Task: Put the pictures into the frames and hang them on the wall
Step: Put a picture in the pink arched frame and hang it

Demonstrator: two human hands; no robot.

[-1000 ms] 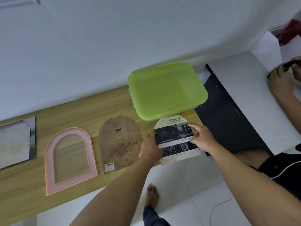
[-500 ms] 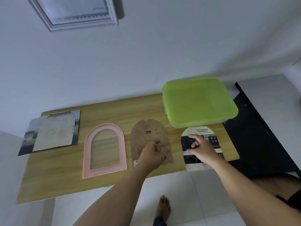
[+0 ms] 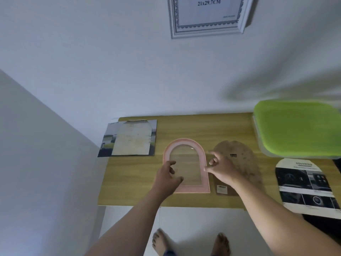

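A pink arched frame [image 3: 184, 145] with a clear pane lies flat on the wooden table [image 3: 132, 174]. My left hand [image 3: 167, 179] hovers open over its lower left side. My right hand [image 3: 224, 169] is open at the frame's right edge, thumb touching the rim. Partly under that hand lies the brown arched backing board [image 3: 245, 159]. An arch-cut printed picture [image 3: 304, 183] rests at the table's right end, overhanging the front edge. A rectangular picture with a pale sheet on it [image 3: 132, 139] lies at the back left. A white frame [image 3: 208, 15] hangs on the wall above.
A box with a lime green lid [image 3: 299, 126] stands at the back right of the table. The wall corner is close on the left. My bare feet [image 3: 160, 242] stand on the white floor below the table's front edge.
Both hands left the printed picture and the backing board and moved left to the pink frame. The view swung left and up, showing more of the hung white frame.
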